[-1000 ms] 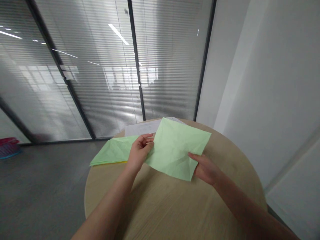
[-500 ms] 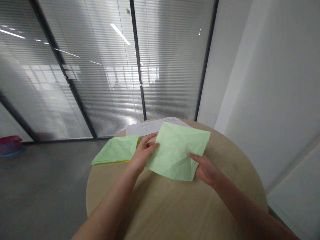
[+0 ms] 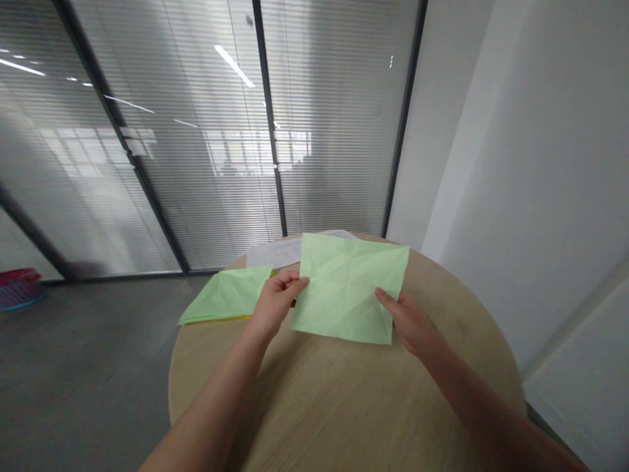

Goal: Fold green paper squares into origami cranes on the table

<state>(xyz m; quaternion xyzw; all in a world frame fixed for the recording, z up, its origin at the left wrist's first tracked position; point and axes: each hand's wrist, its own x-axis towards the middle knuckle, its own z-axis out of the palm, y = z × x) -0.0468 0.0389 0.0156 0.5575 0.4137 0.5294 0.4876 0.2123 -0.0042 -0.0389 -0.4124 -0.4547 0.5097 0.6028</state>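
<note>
A creased light green paper sheet (image 3: 348, 288) is held over the round wooden table (image 3: 344, 406). My left hand (image 3: 275, 305) pinches its left edge with curled fingers. My right hand (image 3: 410, 321) grips its lower right edge, thumb on top and fingers under the sheet. The sheet stands nearly square to me, tilted up slightly off the tabletop.
A stack of green sheets with yellow beneath (image 3: 226, 295) lies on the table's left side. A white printed sheet (image 3: 280, 250) lies at the far edge. Glass walls with blinds stand behind; a white wall is at the right. A red basket (image 3: 17, 285) sits on the floor far left.
Both hands have turned the green sheet so its edges now sit squarer to me; its near corner rose and the sheet looks flatter.
</note>
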